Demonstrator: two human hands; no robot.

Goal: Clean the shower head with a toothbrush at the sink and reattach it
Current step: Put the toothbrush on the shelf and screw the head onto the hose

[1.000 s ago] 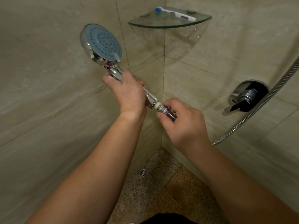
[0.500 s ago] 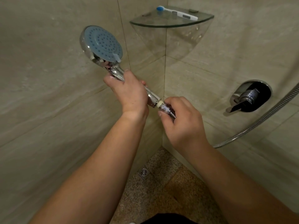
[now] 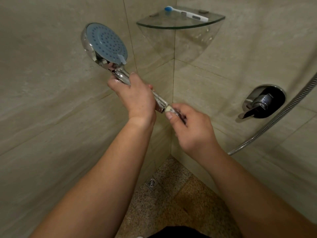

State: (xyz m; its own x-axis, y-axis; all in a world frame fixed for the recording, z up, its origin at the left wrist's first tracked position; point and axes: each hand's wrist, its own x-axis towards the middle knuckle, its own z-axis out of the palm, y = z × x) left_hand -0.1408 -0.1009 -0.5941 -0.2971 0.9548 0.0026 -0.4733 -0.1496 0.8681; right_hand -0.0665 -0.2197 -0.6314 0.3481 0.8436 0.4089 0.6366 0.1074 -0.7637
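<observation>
In the shower corner, the left hand (image 3: 137, 98) is wrapped round the chrome handle of the shower head (image 3: 106, 43), holding it up with the blue spray face turned toward the camera, while the right hand (image 3: 190, 127) pinches the hose nut (image 3: 178, 114) just below the pale threaded end (image 3: 167, 109) of the handle, thumb and fingers curled on it. The thread shows bare between handle and nut, so the joint looks partly unscrewed (whether it is coming off or going on cannot be told from this alone; the toothbrush untouched on the shelf suggests coming off). To do it well, keep the left grip firm and still so only the nut turns, keep handle and nut in one straight line so the thread does not bind, and watch for a washer dropping out toward the floor drain (image 3: 151, 183). The metal hose (image 3: 274, 121) runs off to the right, past the mixer lever (image 3: 260, 102). The toothbrush (image 3: 186, 14) lies on the glass corner shelf (image 3: 180, 26), far and above
</observation>
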